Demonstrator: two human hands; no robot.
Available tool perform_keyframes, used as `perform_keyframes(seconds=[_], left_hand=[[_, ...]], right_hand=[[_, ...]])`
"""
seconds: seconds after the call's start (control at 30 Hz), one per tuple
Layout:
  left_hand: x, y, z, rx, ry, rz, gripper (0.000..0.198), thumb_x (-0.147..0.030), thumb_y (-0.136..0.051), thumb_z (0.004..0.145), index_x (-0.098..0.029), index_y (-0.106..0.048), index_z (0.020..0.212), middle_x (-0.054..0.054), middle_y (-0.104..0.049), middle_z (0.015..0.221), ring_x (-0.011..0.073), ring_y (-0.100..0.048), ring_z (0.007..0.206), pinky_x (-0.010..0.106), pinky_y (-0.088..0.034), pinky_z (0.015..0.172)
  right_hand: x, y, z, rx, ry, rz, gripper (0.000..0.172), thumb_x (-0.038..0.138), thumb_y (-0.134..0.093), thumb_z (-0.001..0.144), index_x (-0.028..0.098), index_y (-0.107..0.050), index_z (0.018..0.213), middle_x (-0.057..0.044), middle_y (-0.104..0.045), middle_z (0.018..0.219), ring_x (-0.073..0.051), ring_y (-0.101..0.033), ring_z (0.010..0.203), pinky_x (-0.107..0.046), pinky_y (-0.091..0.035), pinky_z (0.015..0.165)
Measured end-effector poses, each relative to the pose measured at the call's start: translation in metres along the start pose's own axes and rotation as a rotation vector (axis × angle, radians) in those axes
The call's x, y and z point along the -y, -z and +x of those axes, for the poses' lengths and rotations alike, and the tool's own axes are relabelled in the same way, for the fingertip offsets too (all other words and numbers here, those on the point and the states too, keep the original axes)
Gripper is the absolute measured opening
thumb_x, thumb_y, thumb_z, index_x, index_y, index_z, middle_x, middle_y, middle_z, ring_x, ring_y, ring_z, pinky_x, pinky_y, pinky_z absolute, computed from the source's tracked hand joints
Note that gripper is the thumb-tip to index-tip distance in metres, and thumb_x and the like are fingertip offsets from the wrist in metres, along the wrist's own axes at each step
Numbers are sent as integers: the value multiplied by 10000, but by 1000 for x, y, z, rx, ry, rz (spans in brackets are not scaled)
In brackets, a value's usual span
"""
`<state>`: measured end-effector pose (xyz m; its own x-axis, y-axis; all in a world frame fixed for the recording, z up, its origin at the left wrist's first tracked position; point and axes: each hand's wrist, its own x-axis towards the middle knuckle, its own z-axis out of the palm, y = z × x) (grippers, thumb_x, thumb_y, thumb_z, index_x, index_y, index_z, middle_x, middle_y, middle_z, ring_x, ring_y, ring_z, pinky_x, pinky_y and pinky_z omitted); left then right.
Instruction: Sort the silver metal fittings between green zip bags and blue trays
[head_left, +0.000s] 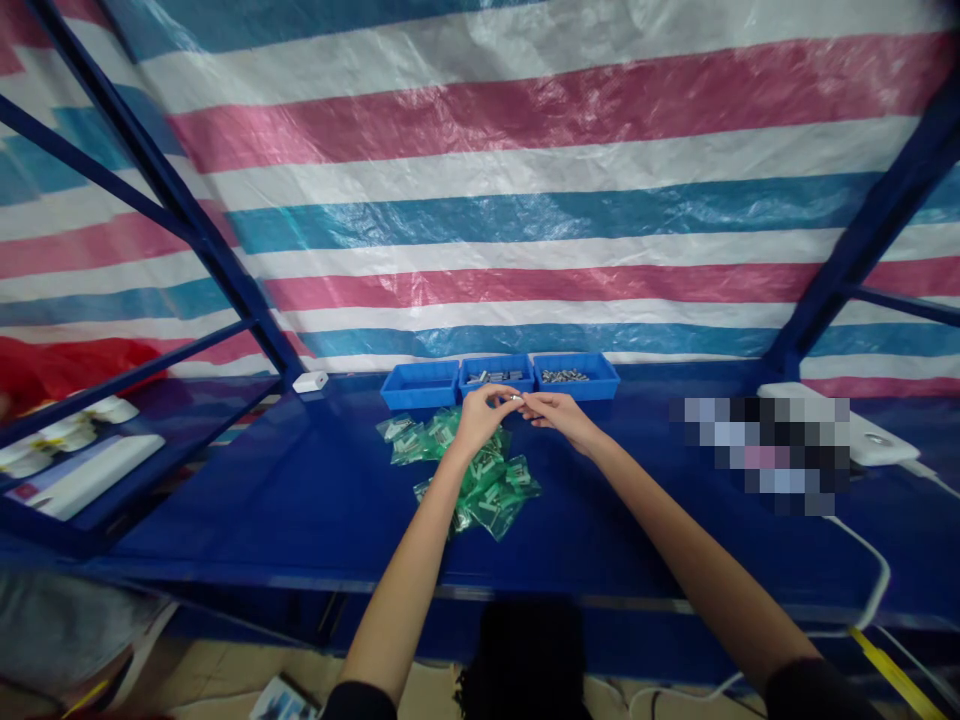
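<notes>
A small silvery part (517, 399) is pinched between left hand (480, 412) and right hand (562, 415), fingertips together, near green plastic packets (497, 500).

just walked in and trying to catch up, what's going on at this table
A person's left hand and right hand meet above a blue table, holding a small light-coloured piece, too small to identify. Green-tinted plastic packets lie in a loose pile beneath and near the left hand. Just beyond the hands, the middle blue bin and right blue bin contain small metallic parts.
</notes>
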<state>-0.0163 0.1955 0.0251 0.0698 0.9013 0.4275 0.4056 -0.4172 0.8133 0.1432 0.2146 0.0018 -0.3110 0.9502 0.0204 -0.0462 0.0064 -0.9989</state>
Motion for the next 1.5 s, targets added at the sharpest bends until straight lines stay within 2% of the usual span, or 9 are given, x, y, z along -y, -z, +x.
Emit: perform_keyframes(seconds=[0.2,0.47,0.57,0.63,0.73,1.0,1.33,1.4,1.5], left_hand=[[3,0,2,-2,61,-165,238,-345,-664,689,-155,-695,827,50,-666,829,149,-552,716,247,-402,632],[10,-3,4,-105,22,-48,251,-377,-714,643,-148,-649,723,21,-599,731,132,-508,658,251,-405,631],[12,-1,0,-9,-19,150,250,-391,-699,671,-159,-621,723,17,-569,747,148,-514,708,269,-415,683],[11,2,-4,92,-43,376,252,-385,-711,667,-185,-620,790,23,-560,834,191,-516,849,320,-404,786],[9,9,-10,218,22,664,304,-334,-714,665,-241,-603,932,32,-517,975,258,-440,1032,427,-333,912],[7,22,-10,341,132,727,363,-169,-577,696,-300,-566,1034,44,-451,1046,274,-390,1074,453,-312,941],[-4,9,-14,256,87,872,69,-276,-616,739,-218,-623,776,70,-474,1013,286,-400,1066,445,-325,903],[-3,9,-13,242,87,899,42,-253,-616,737,-211,-622,735,71,-491,998,286,-413,1052,448,-325,894],[-1,12,-12,209,92,928,59,-262,-639,706,-206,-618,703,71,-511,974,291,-430,1026,454,-322,883]], right_hand=[[-1,-6,-5,200,-6,61,304,405,-667,721,212,-686,955,-59,-684,971,-136,-616,857,-242,-474,734],[1,-3,-1,47,48,46,349,429,-685,675,192,-687,931,-36,-676,790,-119,-594,715,-233,-450,652],[2,-3,1,-25,67,64,382,461,-676,660,181,-691,919,-9,-638,701,-100,-557,646,-216,-431,602],[3,-1,1,-87,92,69,394,478,-671,649,173,-696,897,1,-615,672,-94,-537,619,-210,-427,583],[4,3,3,-190,96,52,407,501,-664,634,167,-697,864,-1,-605,668,-95,-533,602,-205,-427,553],[4,9,6,-365,92,-18,383,495,-661,625,146,-689,782,-11,-615,612,-106,-550,552,-216,-444,520],[1,7,14,-265,8,-29,221,353,-704,632,137,-671,664,-29,-645,575,-116,-580,502,-239,-511,528],[6,7,13,-215,23,42,226,351,-691,659,148,-687,759,-50,-683,679,-141,-632,610,-247,-531,599],[14,6,10,-36,133,224,348,330,-646,726,222,-630,1057,-59,-681,1009,-167,-638,913,-269,-517,779]])
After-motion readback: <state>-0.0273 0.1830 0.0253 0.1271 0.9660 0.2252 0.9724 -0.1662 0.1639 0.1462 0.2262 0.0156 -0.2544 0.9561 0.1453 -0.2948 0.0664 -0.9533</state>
